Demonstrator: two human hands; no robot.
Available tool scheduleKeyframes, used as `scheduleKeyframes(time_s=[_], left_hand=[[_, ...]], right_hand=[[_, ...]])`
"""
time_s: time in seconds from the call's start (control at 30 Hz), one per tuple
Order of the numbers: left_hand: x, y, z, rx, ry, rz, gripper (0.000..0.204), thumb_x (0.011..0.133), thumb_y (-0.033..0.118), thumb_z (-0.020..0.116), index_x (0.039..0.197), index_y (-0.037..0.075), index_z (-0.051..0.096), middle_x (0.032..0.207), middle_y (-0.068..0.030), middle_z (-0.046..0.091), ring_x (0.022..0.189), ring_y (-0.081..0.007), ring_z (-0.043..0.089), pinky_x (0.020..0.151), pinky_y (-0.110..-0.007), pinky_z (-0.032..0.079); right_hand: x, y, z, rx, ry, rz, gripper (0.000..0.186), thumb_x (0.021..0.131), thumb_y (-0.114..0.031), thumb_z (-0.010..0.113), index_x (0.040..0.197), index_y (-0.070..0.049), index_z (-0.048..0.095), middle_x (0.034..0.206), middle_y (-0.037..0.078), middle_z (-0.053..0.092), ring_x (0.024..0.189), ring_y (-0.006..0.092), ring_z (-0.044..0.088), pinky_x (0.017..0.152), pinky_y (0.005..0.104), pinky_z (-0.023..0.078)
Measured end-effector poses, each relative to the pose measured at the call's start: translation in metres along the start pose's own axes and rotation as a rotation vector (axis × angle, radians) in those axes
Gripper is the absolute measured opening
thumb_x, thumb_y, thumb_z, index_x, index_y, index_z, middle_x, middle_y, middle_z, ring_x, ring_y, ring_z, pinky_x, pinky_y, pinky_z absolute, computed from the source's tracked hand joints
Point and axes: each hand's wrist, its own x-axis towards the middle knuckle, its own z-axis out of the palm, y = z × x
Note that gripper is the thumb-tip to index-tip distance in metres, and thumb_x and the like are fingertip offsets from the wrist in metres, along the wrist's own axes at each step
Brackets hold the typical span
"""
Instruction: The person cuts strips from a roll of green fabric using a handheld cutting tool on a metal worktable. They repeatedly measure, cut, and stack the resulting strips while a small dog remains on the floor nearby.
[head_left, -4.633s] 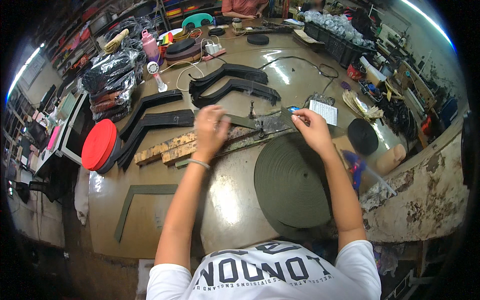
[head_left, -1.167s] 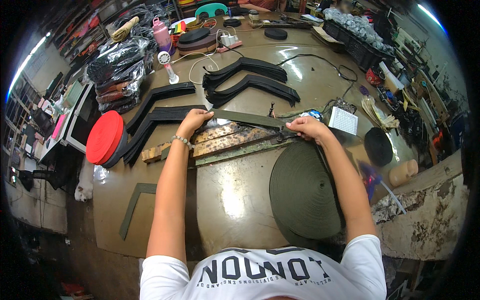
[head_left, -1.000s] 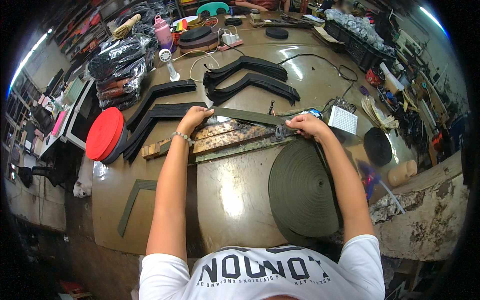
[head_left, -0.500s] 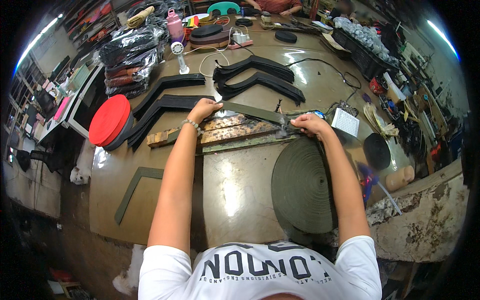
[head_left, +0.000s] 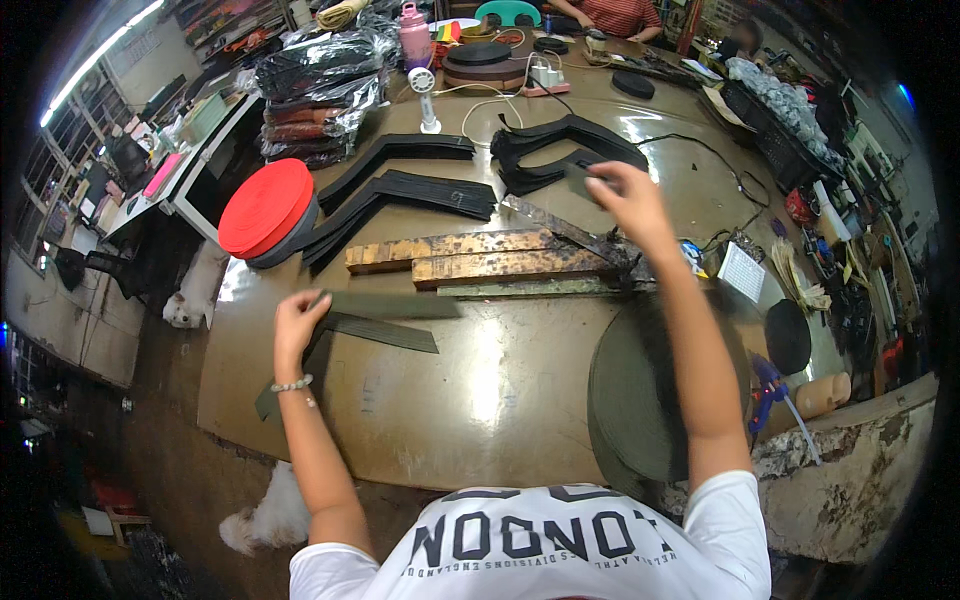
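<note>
while the left hand [head_left: 298, 325] pinches its left end, one green strap piece [head_left: 395, 304], blurred, extends rightward, long axis across the table [head_left: 545, 410], beside a bent green strip [head_left: 388, 334]; contact unclear. left hand: nearer to both. right hand [head_left: 638, 205]: well apart, pinching a small dark green piece [head_left: 579, 180], near black strips [head_left: 575, 130].

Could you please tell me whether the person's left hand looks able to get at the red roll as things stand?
Probably yes: the left hand is near the red roll, whose top lies uncovered, though the hand holds a green strip and might need to let go first.
</note>
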Motion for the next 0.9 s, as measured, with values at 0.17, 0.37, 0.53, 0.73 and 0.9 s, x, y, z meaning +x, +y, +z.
scheduleKeyframes(time_s=[0.17, 0.37, 0.53, 0.73, 0.9], left_hand=[[-0.019, -0.011, 0.031, 0.299, 0.450, 0.210, 0.037, 0.077, 0.020, 0.072, 0.111, 0.008, 0.065, 0.110, -0.0127, 0.052, 0.109, -0.0304, 0.046, 0.096, -0.042, 0.037], [0.029, 0.097, 0.150, -0.166, 0.007, 0.546, 0.026, 0.088, 0.020, 0.060, 0.107, 0.003, 0.067, 0.104, -0.0128, 0.066, 0.095, -0.0220, 0.062, 0.084, -0.032, 0.047], [0.078, 0.143, 0.225, -0.090, -0.341, 0.233, 0.040, 0.088, 0.036, 0.061, 0.090, -0.003, 0.068, 0.073, -0.0138, 0.067, 0.064, -0.0208, 0.064, 0.063, -0.032, 0.048], [0.100, 0.139, 0.244, -0.265, -0.632, 0.068, 0.038, 0.081, 0.037, 0.071, 0.070, 0.001, 0.066, 0.056, 0.0030, 0.053, 0.046, -0.0043, 0.039, 0.042, -0.023, 0.028], [0.103, 0.140, 0.244, -0.340, -0.677, 0.044, 0.031, 0.084, 0.028, 0.069, 0.072, 0.000, 0.068, 0.067, 0.0000, 0.063, 0.059, -0.0045, 0.048, 0.054, -0.020, 0.037]], right_hand=[[0.028, 0.005, 0.088, 0.014, -0.144, 0.011, 0.025, 0.082, -0.023, 0.067, 0.099, -0.004, 0.069, 0.082, 0.013, 0.070, 0.074, 0.0190, 0.067, 0.069, 0.0313, 0.051], [0.028, 0.034, 0.128, -0.010, -0.244, 0.249, 0.021, 0.079, -0.025, 0.066, 0.093, -0.011, 0.072, 0.090, 0.019, 0.068, 0.086, 0.0349, 0.065, 0.079, 0.0410, 0.051], [0.028, 0.036, 0.130, -0.048, -0.261, 0.193, 0.021, 0.078, -0.026, 0.067, 0.095, -0.014, 0.072, 0.091, 0.017, 0.068, 0.087, 0.0339, 0.065, 0.079, 0.0418, 0.051], [0.031, 0.009, 0.101, -0.213, -0.367, 0.159, 0.030, 0.076, -0.031, 0.068, 0.099, -0.012, 0.070, 0.102, 0.016, 0.067, 0.097, 0.0331, 0.063, 0.085, 0.0431, 0.050], [0.024, 0.018, -0.011, -0.261, -0.517, 0.171, 0.046, 0.072, -0.046, 0.072, 0.086, -0.003, 0.070, 0.082, 0.016, 0.069, 0.080, 0.0275, 0.068, 0.074, 0.0366, 0.053]])
